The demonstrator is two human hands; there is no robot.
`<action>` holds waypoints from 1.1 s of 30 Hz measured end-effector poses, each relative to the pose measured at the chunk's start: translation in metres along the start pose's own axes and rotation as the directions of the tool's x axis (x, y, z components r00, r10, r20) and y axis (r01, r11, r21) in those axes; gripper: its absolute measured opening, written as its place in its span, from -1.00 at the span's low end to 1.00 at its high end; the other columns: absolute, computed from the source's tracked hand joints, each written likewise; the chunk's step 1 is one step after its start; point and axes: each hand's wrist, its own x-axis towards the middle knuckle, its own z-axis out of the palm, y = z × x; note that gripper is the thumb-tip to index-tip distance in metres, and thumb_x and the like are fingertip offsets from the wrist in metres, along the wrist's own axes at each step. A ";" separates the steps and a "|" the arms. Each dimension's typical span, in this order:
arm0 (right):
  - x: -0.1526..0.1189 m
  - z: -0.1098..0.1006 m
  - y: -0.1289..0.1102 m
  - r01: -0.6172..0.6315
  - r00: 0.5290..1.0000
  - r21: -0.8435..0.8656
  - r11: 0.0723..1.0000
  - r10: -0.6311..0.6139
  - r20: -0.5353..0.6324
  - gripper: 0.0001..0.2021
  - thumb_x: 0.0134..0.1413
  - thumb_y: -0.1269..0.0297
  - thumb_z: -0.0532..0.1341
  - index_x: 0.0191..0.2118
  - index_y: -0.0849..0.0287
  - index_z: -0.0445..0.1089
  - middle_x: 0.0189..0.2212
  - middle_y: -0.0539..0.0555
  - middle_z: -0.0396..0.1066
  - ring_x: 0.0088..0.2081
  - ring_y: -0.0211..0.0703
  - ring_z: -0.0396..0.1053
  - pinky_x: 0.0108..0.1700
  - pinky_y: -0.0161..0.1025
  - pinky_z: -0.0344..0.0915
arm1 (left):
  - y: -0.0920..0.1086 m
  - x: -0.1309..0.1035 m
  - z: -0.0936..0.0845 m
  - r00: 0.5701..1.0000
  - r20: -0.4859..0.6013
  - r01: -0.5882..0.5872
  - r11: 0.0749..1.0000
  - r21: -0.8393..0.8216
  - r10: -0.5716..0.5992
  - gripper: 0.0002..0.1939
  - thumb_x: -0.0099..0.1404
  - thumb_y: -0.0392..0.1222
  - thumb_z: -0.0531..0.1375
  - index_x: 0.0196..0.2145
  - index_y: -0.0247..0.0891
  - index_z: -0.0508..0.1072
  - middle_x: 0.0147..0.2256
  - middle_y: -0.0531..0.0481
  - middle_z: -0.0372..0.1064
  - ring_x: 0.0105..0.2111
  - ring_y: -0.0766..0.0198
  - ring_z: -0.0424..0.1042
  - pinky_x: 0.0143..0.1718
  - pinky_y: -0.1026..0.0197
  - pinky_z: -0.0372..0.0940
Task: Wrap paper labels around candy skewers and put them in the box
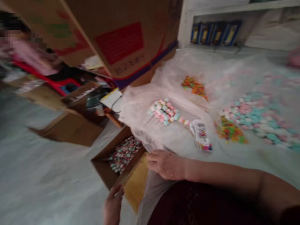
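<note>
Open cardboard box (110,170) of pastel candies, tilted on the floor.

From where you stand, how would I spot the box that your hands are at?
Start at the big sheet of clear plastic spread over the floor, with heaps of pastel sweets on it. At its near left edge sits a small open brown cardboard box, between the left hand and right hand. Unlike the boxes behind it, it is filled with small pink, white and teal sweets.
</note>
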 end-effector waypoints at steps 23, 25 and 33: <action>-0.136 -0.035 0.059 -0.996 0.035 0.067 0.054 0.965 -0.261 -0.64 0.11 0.17 0.19 0.00 0.21 0.28 -0.16 0.17 0.38 -0.18 0.00 0.34 -0.23 -0.21 0.19 | 0.247 -0.094 0.135 -0.309 0.444 -0.946 -0.223 -0.234 0.841 -0.70 0.32 -0.28 0.09 0.00 -0.40 0.36 0.02 -0.26 0.34 0.08 -0.07 0.24 0.09 -0.14 0.18; -0.146 -0.035 0.066 -0.978 -0.040 0.210 0.004 0.978 -0.204 -0.62 0.07 0.22 0.19 0.03 0.18 0.27 -0.22 0.10 0.41 -0.23 -0.05 0.36 -0.27 -0.24 0.17 | 0.243 -0.090 0.138 -0.306 0.505 -0.946 -0.201 -0.253 0.807 -0.66 0.30 -0.27 0.13 0.02 -0.35 0.36 0.05 -0.22 0.33 0.10 -0.09 0.20 0.09 -0.16 0.15; -0.170 -0.047 0.063 -0.966 -0.035 0.257 0.034 0.965 -0.259 -0.77 0.15 0.20 0.06 -0.40 0.13 0.40 -0.47 0.01 0.40 -0.38 -0.14 0.32 -0.36 -0.28 0.08 | 0.253 -0.090 0.132 -0.277 0.594 -0.940 -0.085 -0.330 0.756 -0.72 0.28 -0.24 0.15 -0.04 -0.24 0.42 0.06 -0.13 0.33 0.05 -0.09 0.23 0.03 -0.17 0.15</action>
